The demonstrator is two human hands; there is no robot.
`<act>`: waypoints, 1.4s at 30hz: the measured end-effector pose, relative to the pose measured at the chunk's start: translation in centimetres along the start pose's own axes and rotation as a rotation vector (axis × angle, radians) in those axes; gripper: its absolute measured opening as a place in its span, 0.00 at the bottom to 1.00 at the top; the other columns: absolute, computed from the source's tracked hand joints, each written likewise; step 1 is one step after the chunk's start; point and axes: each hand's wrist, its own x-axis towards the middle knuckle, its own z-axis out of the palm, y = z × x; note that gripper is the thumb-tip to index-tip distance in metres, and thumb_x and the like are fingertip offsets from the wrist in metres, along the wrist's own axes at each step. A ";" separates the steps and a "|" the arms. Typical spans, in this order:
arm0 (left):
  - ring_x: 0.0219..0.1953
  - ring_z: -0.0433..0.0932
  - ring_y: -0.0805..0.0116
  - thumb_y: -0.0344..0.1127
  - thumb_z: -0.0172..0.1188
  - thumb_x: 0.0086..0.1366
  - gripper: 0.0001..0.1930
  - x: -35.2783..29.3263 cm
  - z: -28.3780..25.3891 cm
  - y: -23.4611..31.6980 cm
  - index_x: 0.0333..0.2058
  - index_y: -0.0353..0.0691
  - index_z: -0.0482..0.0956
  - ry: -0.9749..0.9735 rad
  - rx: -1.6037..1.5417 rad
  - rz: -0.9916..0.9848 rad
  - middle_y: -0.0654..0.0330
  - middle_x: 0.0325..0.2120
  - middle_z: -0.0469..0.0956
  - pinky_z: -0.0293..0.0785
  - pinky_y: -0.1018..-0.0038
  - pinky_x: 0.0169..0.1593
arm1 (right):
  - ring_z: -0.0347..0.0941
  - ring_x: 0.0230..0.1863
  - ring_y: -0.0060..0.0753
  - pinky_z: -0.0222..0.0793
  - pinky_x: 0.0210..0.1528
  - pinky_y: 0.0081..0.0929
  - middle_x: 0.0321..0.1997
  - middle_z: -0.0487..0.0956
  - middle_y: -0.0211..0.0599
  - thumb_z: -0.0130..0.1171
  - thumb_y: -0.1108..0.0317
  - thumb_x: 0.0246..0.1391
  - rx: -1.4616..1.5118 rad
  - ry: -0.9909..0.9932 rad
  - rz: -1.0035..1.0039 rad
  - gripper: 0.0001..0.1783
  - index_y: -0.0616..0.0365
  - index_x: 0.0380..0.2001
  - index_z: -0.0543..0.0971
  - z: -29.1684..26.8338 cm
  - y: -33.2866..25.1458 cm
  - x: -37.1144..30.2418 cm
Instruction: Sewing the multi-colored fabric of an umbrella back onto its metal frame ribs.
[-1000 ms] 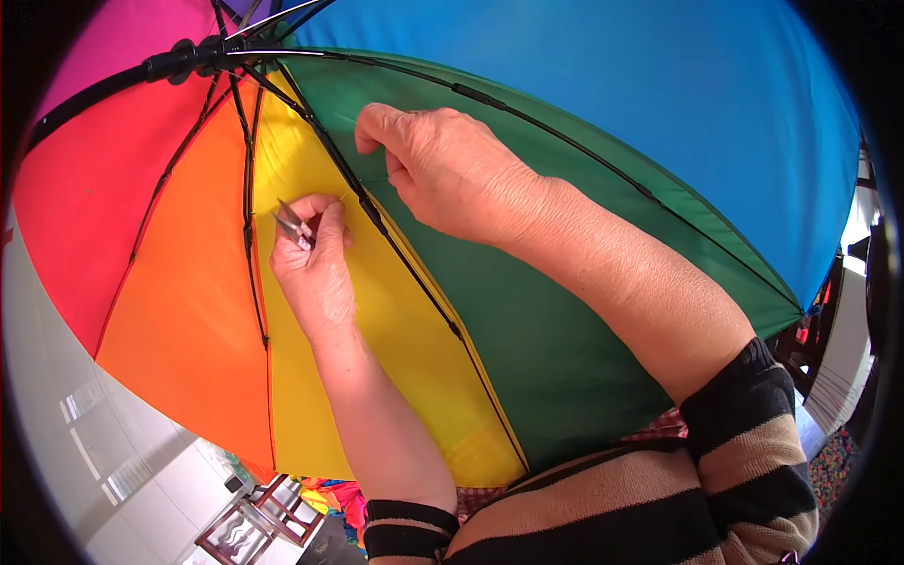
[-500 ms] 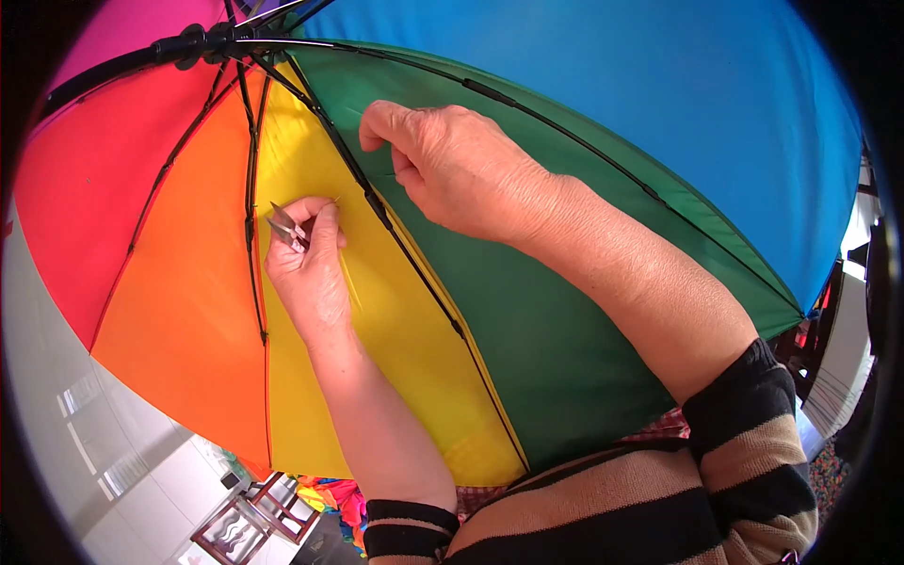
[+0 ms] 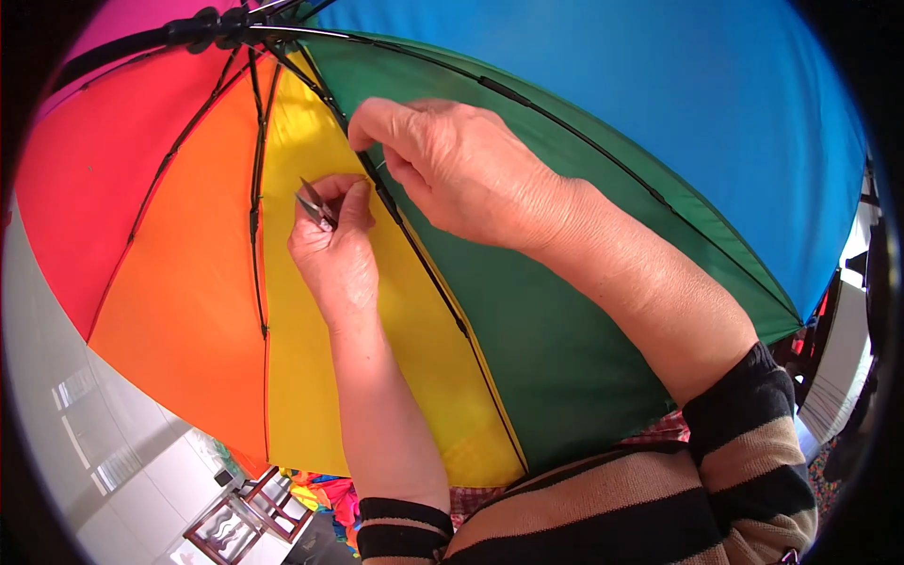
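Pinching small metal thread snips [image 3: 314, 203] against the yellow panel of an open rainbow-coloured fabric umbrella [image 3: 603, 104].

Left hand [image 3: 334, 250] has thumb and fingers pressed together around the snips, blades pointing up-left near a black metal rib [image 3: 256, 188]. Right hand [image 3: 461, 169] curls its fingers, fingertips pinching the neighbouring black rib [image 3: 414, 254] along the yellow-green seam, just beside the left hand. Striped sleeves [image 3: 753, 461] sit below the canopy's lower edge.

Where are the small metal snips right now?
The snips sit pinched in the left hand, upper-left of centre in the head view, over the umbrella's yellow panel.
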 end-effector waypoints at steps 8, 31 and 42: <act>0.24 0.65 0.83 0.21 0.59 0.60 0.04 -0.1 0.0 0.3 0.30 0.36 0.75 0.021 0.079 0.007 0.70 0.22 0.72 0.63 0.85 0.29 | 0.74 0.29 0.49 0.70 0.30 0.42 0.25 0.75 0.41 0.52 0.81 0.47 0.120 -0.140 0.297 0.10 0.59 0.34 0.69 0.4 -0.6 0.7; 0.25 0.67 0.84 0.21 0.59 0.60 0.04 0.0 0.1 0.5 0.31 0.36 0.74 -0.010 0.065 -0.007 0.68 0.24 0.73 0.64 0.85 0.29 | 0.74 0.33 0.46 0.72 0.35 0.37 0.30 0.74 0.40 0.56 0.76 0.47 -0.300 -0.027 -0.038 0.03 0.58 0.27 0.74 0.8 -0.1 0.8; 0.23 0.64 0.81 0.18 0.63 0.54 0.20 -1.4 1.2 0.3 0.42 0.39 0.66 -0.019 0.100 0.118 0.64 0.29 0.66 0.64 0.83 0.27 | 0.75 0.30 0.26 0.72 0.31 0.23 0.30 0.78 0.35 0.56 0.70 0.58 1.130 -0.063 0.690 0.05 0.58 0.31 0.73 -2.3 -0.1 1.4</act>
